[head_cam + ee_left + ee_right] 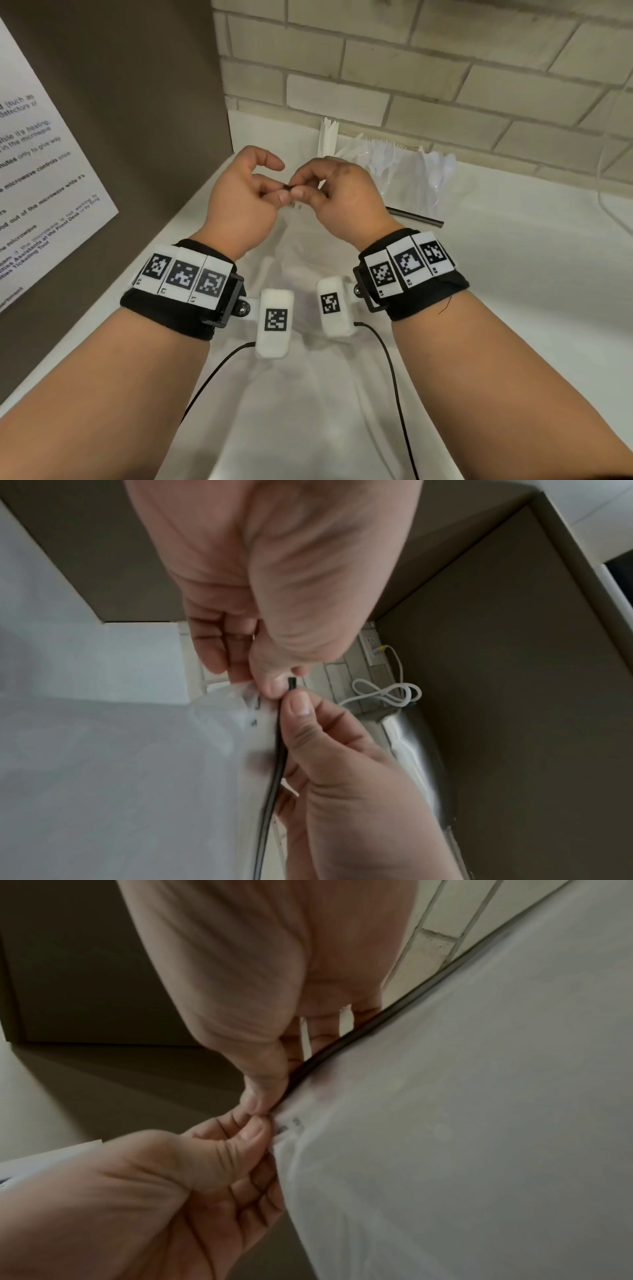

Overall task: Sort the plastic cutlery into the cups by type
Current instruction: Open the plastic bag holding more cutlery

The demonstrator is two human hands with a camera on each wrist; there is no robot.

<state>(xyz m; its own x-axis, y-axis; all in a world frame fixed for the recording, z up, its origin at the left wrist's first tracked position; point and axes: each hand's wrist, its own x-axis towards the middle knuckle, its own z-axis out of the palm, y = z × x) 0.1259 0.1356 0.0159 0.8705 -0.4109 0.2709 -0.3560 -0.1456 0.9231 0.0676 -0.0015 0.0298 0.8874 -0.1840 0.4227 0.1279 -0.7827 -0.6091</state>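
Note:
Both hands meet above the white counter and pinch the top corner of a translucent white zip bag (pixel 301 394). My left hand (pixel 278 196) holds the bag's edge between thumb and fingers. My right hand (pixel 301 192) pinches the end of the black zip strip (pixel 287 186), which runs off to the right behind that hand. In the left wrist view the strip (pixel 279 750) runs down along the bag (pixel 137 777). What is inside the bag is too faint to tell. Against the wall stand white knives (pixel 329 137), forks (pixel 383 154) and spoons (pixel 440 168), upright in clear cups.
A brown cabinet side with a printed notice (pixel 44 192) closes off the left. A brick wall (pixel 411 68) runs behind the counter (pixel 513 291). A white cable (pixel 609 212) lies at the right, and the left wrist view shows a coiled white cable (pixel 383 693) below an outlet (pixel 371 647).

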